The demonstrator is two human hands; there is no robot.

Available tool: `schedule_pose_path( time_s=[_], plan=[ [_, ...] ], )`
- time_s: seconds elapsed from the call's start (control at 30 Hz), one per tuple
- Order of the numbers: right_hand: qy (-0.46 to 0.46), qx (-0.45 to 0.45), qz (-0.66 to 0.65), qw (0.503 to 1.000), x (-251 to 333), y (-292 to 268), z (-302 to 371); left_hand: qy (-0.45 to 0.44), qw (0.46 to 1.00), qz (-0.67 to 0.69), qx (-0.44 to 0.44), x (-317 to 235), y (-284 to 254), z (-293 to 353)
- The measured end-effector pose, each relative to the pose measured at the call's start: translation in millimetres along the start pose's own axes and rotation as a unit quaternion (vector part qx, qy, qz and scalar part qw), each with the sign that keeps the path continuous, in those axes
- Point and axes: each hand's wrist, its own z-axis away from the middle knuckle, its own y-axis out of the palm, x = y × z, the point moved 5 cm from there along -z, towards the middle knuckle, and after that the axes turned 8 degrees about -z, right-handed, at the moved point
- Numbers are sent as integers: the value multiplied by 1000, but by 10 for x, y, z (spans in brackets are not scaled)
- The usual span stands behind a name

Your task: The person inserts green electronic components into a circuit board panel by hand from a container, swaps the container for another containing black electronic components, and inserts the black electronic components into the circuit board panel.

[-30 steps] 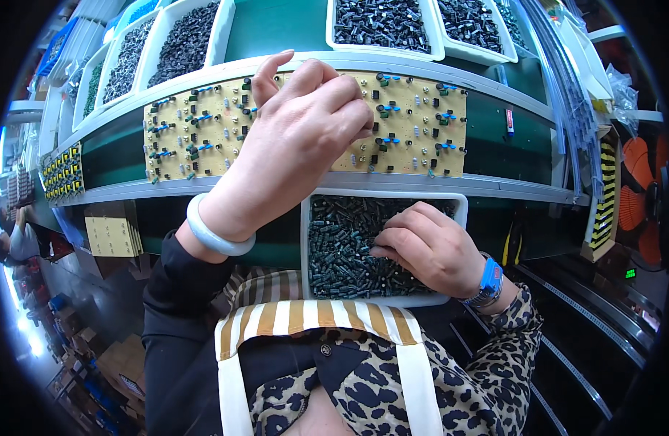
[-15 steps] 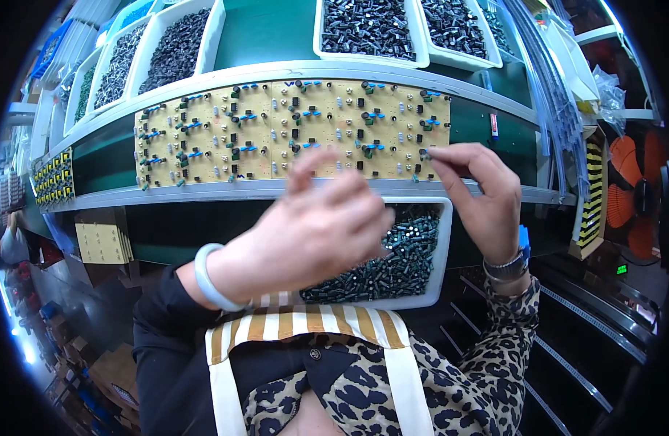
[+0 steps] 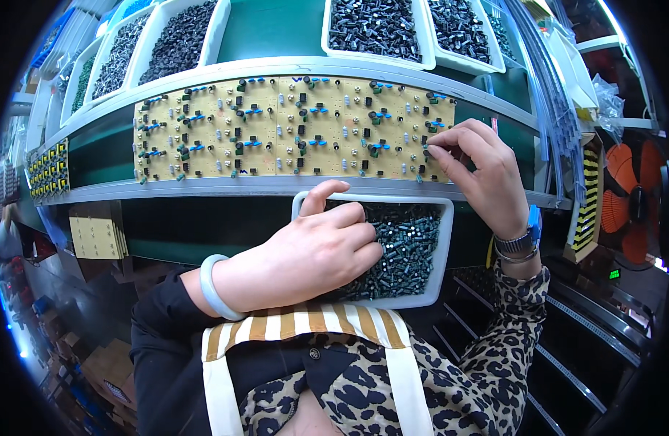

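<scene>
A row of tan circuit boards [image 3: 262, 156] lies in a metal-edged track, dotted with blue, black and green components. At its right end is my right hand [image 3: 487, 171], thumb and forefinger pinched on what looks like a small dark capacitor [image 3: 427, 154], mostly covered by the fingertips. My left hand [image 3: 309, 254] hovers above the left part of a white tray [image 3: 445, 251] filled with loose green capacitors [image 3: 403, 254]. Its forefinger is raised and bent while the other fingers curl into the palm. Whatever they may enclose is hidden.
White bins of dark components [image 3: 378, 33] stand beyond the track, with more bins [image 3: 178, 40] at the far left. A smaller board with yellow parts [image 3: 49, 173] sits at the track's left end. Stacked tan boards [image 3: 94, 236] are left of my arm; an orange fan [image 3: 632, 196] stands right.
My left hand has come down toward me over the tray and is no longer blurred. The right hand stays at the boards' right end, its fingers still pinched.
</scene>
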Motion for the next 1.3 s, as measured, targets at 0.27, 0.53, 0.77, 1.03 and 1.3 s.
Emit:
schedule_pose_path(
  time_s=[0.27, 0.53, 0.77, 1.03, 1.3],
  plan=[
    [-39, 8, 69, 997, 104, -27, -78, -52, 993, 49, -95, 230, -259, -92],
    [-51, -57, 58, 995, 251, 15, 5, -164, 964, 57, -201, 686, -470, -55],
    [-181, 162, 9, 970, 650, 712, 389, -190, 956, 80, -210, 911, -500, -102],
    [-177, 148, -42, 972, 554, 768, 448, -142, 964, -49, -220, 1017, -575, -366],
    [-187, 100, -73, 975, 533, 733, 462, -86, 965, -135, -207, 1065, -534, -493]
  ],
)
